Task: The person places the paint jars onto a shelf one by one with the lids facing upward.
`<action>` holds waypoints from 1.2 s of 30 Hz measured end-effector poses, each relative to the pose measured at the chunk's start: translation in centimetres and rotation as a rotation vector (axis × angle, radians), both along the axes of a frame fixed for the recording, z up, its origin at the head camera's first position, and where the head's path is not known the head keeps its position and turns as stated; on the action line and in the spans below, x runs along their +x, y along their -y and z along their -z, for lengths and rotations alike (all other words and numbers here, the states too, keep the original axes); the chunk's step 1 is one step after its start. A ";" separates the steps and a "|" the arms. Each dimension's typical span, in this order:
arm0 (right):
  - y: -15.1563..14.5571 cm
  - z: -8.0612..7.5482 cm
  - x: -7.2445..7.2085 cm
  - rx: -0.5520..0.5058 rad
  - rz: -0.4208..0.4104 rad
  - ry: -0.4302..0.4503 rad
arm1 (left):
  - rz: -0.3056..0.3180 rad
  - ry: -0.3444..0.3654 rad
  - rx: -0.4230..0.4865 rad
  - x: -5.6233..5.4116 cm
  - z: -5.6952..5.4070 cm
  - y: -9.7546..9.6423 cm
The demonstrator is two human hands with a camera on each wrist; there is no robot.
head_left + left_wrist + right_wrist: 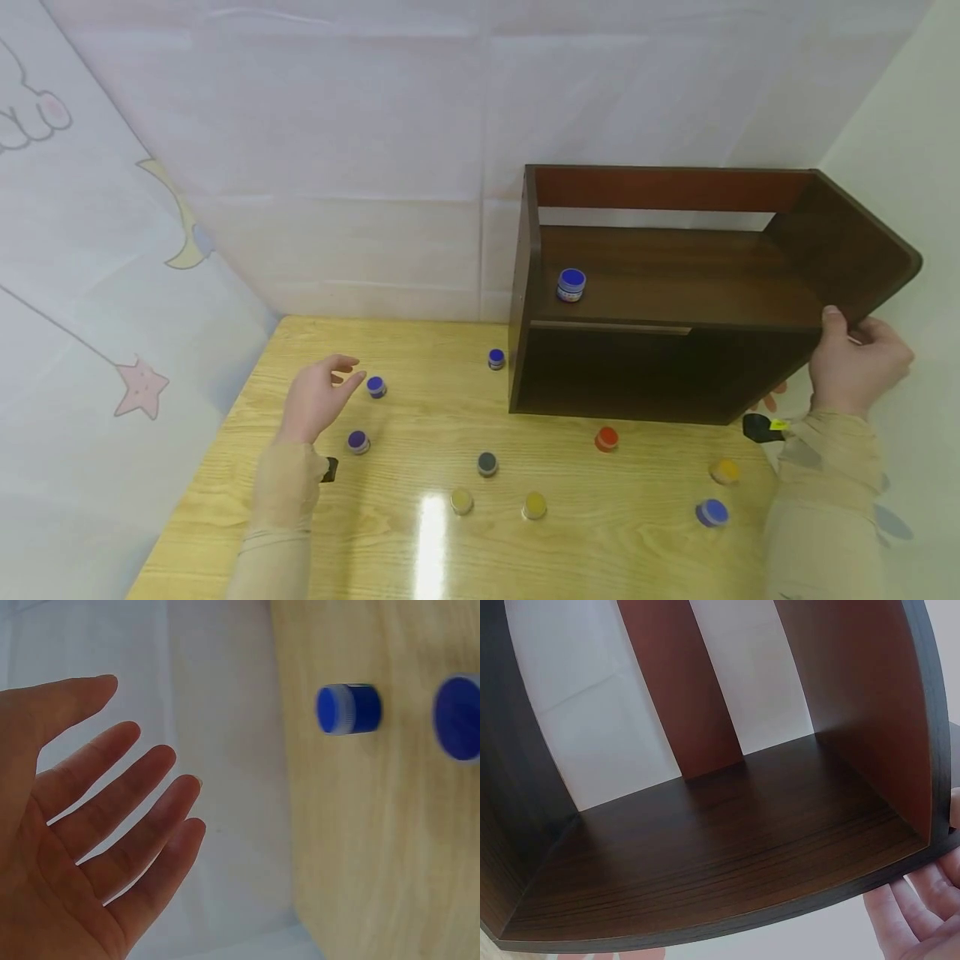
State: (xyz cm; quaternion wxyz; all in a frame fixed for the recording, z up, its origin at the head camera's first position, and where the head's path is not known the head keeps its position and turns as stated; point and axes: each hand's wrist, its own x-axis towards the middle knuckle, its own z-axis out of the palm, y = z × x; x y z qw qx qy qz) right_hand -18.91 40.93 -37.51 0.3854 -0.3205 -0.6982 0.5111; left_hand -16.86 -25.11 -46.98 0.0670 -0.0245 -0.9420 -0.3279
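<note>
My right hand (858,362) grips the right side of a dark brown wooden shelf (667,267), thumb at the front edge. In the right wrist view, its fingers (919,907) curl beneath the shelf board's edge. A blue-lidded paint jar (571,285) stands upright on the upper board at the left. My left hand (318,398) hovers over the table's left part with fingers loosely bent, holding nothing. Nearest to it are a blue jar (377,387) and a purple-lidded jar (358,442). The left wrist view shows the spread fingers apart from a blue jar (349,709).
Another blue jar (496,359) stands beside the shelf's left wall. In front are a dark jar (487,464), yellow jars (535,505), a red jar (607,439), an orange jar (724,471) and a blue jar (712,512) on the wooden table (600,558). Walls border the back and sides.
</note>
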 end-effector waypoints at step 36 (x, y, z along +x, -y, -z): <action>-0.2 0.4 -0.4 0.016 0.007 -0.023 | -0.086 0.164 0.114 4.0 5.9 0.6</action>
